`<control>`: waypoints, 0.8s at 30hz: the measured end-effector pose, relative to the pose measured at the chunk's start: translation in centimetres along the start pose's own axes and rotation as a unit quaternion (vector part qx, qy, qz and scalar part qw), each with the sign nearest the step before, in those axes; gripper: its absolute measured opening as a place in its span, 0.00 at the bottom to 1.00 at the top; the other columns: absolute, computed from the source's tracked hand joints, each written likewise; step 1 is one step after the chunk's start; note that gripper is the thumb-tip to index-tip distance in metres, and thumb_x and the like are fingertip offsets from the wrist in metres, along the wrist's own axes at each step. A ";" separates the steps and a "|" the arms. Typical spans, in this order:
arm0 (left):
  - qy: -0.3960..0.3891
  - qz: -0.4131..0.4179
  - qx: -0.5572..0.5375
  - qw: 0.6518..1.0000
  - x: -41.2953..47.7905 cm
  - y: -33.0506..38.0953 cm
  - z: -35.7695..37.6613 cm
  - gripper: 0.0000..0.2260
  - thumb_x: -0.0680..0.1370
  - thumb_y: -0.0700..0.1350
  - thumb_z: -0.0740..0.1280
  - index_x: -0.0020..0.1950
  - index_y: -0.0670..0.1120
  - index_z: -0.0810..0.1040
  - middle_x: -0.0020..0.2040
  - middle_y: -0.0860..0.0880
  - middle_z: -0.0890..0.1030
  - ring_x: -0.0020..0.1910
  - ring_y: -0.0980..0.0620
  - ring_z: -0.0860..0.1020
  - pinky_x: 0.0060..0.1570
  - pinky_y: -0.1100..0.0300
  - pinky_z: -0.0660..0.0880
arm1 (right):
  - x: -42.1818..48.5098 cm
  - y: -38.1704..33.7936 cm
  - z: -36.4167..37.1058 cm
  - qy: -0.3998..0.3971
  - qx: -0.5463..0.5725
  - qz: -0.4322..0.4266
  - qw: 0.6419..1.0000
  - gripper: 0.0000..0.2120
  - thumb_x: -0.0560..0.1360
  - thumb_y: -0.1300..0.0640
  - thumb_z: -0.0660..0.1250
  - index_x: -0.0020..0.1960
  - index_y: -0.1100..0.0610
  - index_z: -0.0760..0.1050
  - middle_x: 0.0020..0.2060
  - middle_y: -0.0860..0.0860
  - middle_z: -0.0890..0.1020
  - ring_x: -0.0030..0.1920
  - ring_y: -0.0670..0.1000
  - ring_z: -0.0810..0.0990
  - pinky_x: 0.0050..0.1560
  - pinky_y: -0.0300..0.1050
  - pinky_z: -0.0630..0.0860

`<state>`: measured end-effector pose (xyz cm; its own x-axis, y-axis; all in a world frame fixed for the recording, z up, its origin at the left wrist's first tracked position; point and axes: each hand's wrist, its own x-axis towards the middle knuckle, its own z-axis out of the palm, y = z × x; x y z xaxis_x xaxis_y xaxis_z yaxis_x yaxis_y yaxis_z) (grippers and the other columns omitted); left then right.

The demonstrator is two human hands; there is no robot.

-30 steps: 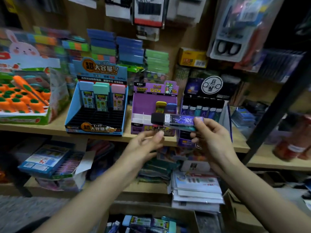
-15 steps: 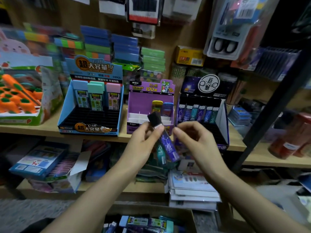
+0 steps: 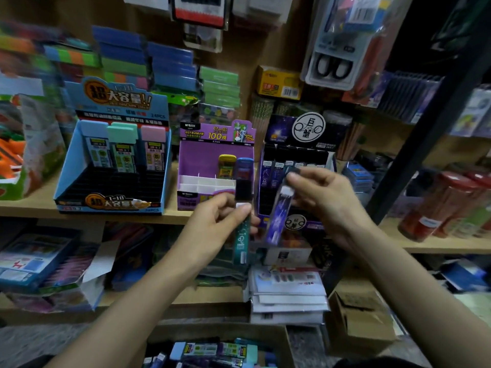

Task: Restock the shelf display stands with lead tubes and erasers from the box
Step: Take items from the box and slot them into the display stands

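My left hand (image 3: pixel 212 224) pinches a teal lead tube (image 3: pixel 242 235) with a black cap, held upright in front of the shelf edge. My right hand (image 3: pixel 326 200) pinches the top of a blue-purple lead tube (image 3: pixel 279 219), tilted, just in front of the dark display stand (image 3: pixel 297 155). That stand holds a row of similar tubes at its back. A purple stand (image 3: pixel 215 166) holds a yellow and a blue tube. A blue stand (image 3: pixel 111 166) holds three wide tubes. The cardboard box (image 3: pixel 220 349) below shows several more tubes.
Stacked erasers and hanging scissors packs fill the back wall. An orange carrot display (image 3: pixel 16 155) stands at far left. Red bottles (image 3: pixel 446 205) sit right of a black shelf post (image 3: pixel 425 128). Paper packs (image 3: pixel 289 296) and a small carton (image 3: pixel 364 320) lie on the lower shelf.
The two tubes, earlier held together, have been separated. My left hand keeps the teal one; my right hand has lifted the blue-purple one up and right toward the dark stand.
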<state>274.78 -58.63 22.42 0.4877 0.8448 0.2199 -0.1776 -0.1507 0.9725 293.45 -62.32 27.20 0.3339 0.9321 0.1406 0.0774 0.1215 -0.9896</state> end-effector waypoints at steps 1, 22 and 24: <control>0.014 0.002 -0.002 1.000 0.1 0.2 -0.2 0.05 0.77 0.42 0.63 0.47 0.41 0.75 0.40 0.47 0.85 0.39 0.53 0.84 0.35 0.66 0.77 | 0.9 -0.4 -0.9 0.032 -0.001 -0.019 0.999 0.08 0.70 0.59 0.71 0.48 0.59 0.79 0.35 0.49 0.83 0.36 0.45 0.81 0.38 0.38 0.80; 0.080 -0.025 0.014 0.996 0.6 0.9 -1.6 0.09 0.74 0.45 0.63 0.47 0.39 0.77 0.41 0.48 0.85 0.38 0.53 0.84 0.32 0.68 0.77 | 11.4 3.1 -4.4 0.042 -0.254 -0.170 0.951 0.07 0.73 0.63 0.70 0.50 0.61 0.77 0.36 0.48 0.78 0.39 0.48 0.78 0.39 0.40 0.79; 0.080 -0.028 0.018 0.996 0.6 0.7 -1.7 0.12 0.72 0.48 0.64 0.48 0.40 0.77 0.42 0.48 0.85 0.39 0.53 0.84 0.33 0.67 0.77 | 11.6 3.6 -3.9 0.046 -0.236 -0.165 0.956 0.08 0.72 0.65 0.70 0.50 0.62 0.74 0.37 0.50 0.76 0.39 0.49 0.77 0.38 0.38 0.78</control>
<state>273.49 -57.39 23.14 0.3528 0.9230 0.1536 -0.1222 -0.1174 0.9855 301.21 -52.42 25.43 0.2972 0.8327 0.4672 0.6019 0.2164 -0.7687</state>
